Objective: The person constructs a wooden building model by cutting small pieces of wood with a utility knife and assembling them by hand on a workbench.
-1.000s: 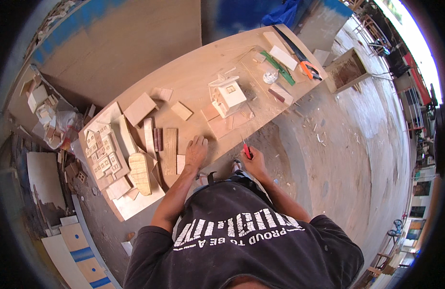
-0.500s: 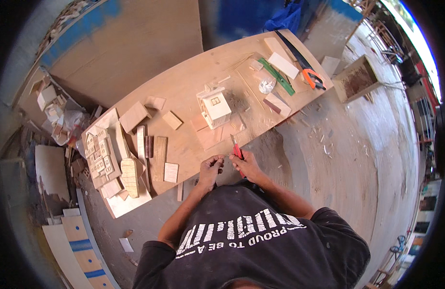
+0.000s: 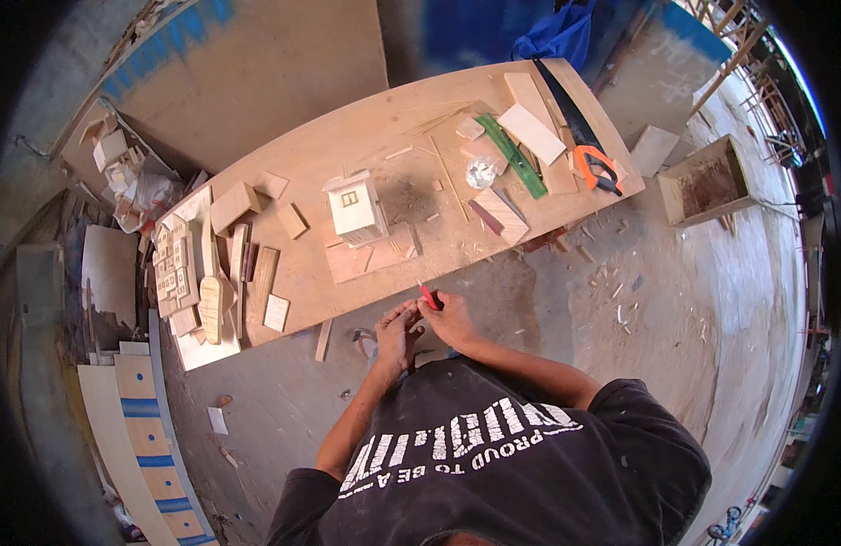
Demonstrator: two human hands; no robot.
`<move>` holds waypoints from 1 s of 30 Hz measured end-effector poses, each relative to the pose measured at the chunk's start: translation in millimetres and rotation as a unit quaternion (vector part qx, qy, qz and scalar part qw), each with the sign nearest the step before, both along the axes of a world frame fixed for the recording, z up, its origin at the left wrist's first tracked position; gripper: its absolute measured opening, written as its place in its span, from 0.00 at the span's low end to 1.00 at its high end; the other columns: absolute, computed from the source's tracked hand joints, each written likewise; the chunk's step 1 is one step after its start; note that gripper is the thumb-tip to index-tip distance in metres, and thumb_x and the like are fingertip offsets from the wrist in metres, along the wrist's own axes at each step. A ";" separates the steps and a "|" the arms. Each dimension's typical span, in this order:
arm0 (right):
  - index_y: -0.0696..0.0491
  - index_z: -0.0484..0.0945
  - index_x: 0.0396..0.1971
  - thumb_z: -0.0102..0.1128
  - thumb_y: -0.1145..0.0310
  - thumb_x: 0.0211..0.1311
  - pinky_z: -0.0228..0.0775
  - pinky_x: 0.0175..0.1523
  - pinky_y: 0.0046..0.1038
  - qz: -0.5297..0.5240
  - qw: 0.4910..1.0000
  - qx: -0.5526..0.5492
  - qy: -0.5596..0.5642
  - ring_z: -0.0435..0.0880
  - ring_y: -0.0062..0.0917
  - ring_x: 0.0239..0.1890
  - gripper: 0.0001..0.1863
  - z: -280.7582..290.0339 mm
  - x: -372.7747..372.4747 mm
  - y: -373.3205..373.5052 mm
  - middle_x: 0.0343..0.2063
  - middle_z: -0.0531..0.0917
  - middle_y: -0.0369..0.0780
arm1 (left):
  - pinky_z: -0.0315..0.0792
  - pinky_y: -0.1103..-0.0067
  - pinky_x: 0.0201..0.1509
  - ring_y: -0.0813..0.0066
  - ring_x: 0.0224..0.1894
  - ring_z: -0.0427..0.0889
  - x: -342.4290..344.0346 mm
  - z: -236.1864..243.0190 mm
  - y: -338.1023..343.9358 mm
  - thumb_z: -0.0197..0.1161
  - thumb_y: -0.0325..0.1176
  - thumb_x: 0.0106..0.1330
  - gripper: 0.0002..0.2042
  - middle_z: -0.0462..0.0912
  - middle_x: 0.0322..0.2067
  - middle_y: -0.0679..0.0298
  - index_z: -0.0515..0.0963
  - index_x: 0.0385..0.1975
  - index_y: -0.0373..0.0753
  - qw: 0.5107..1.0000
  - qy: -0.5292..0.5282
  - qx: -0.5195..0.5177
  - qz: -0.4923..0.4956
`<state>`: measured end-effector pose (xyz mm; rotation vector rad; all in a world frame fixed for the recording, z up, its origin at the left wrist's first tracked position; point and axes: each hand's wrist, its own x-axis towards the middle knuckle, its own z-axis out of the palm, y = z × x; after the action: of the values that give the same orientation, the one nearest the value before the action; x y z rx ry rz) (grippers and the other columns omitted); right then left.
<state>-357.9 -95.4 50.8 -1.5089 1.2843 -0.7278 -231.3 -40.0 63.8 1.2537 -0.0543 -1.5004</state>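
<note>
- Was a woodworking workshop, rough floor littered with wood chips point(image 3: 611, 300)
- Plywood workbench point(image 3: 366, 146) carried offcuts, a small model house point(image 3: 355, 207)
- Handsaw point(image 3: 579, 127) lay at its right edge

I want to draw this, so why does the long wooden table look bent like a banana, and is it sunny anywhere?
In the head view, the fisheye lens bends straight edges, so the wooden table curves and the corners go black. Bright sun washes out the floor on the right, past the wooden box. The small model house is sharp. The left hand and right hand look small, and the red tool is tiny.
</note>
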 end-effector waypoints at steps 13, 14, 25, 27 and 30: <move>0.59 0.80 0.36 0.69 0.65 0.58 0.70 0.34 0.29 0.148 0.986 -0.008 -0.074 0.78 0.24 0.27 0.13 22.5 -34.1 -21.7 0.26 0.81 0.42 | 0.71 0.82 0.35 0.82 0.35 0.80 5.6 1.1 -5.5 0.61 0.28 0.67 0.07 0.86 0.37 0.68 0.81 0.42 0.39 0.997 0.053 -0.018 -0.059; 0.58 0.80 0.37 0.69 0.65 0.58 0.70 0.34 0.28 0.165 0.984 -0.034 -0.060 0.77 0.23 0.26 0.13 22.9 -34.8 -26.1 0.26 0.81 0.42 | 0.71 0.82 0.35 0.82 0.36 0.80 6.8 -0.3 -9.4 0.62 0.28 0.66 0.09 0.86 0.37 0.68 0.80 0.45 0.40 0.996 0.043 -0.021 -0.069; 0.59 0.80 0.37 0.69 0.67 0.56 0.71 0.34 0.27 0.161 0.986 -0.030 -0.021 0.75 0.20 0.27 0.13 27.8 -23.7 -24.5 0.25 0.79 0.41 | 0.72 0.82 0.35 0.80 0.37 0.80 30.9 0.9 -14.9 0.65 0.25 0.64 0.19 0.86 0.41 0.66 0.73 0.54 0.38 0.989 0.067 -0.040 -0.122; 0.58 0.80 0.37 0.69 0.65 0.56 0.72 0.34 0.31 0.165 0.985 -0.043 -0.021 0.77 0.23 0.26 0.14 24.7 -20.9 -24.7 0.26 0.81 0.44 | 0.72 0.82 0.34 0.80 0.37 0.81 33.5 0.3 -14.0 0.65 0.25 0.64 0.18 0.86 0.41 0.65 0.73 0.54 0.38 0.989 0.078 -0.042 -0.121; 0.58 0.79 0.36 0.68 0.65 0.56 0.72 0.34 0.31 0.182 0.981 -0.061 -0.001 0.77 0.24 0.26 0.13 23.9 -18.0 -27.8 0.26 0.81 0.44 | 0.72 0.83 0.34 0.80 0.36 0.81 33.3 -1.3 -12.6 0.65 0.25 0.64 0.18 0.86 0.42 0.63 0.73 0.54 0.37 0.991 0.092 -0.043 -0.093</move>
<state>-375.9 -123.2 74.6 -1.7803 0.9381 -0.5748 -198.1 -52.6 62.5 1.0610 -0.1153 -1.7501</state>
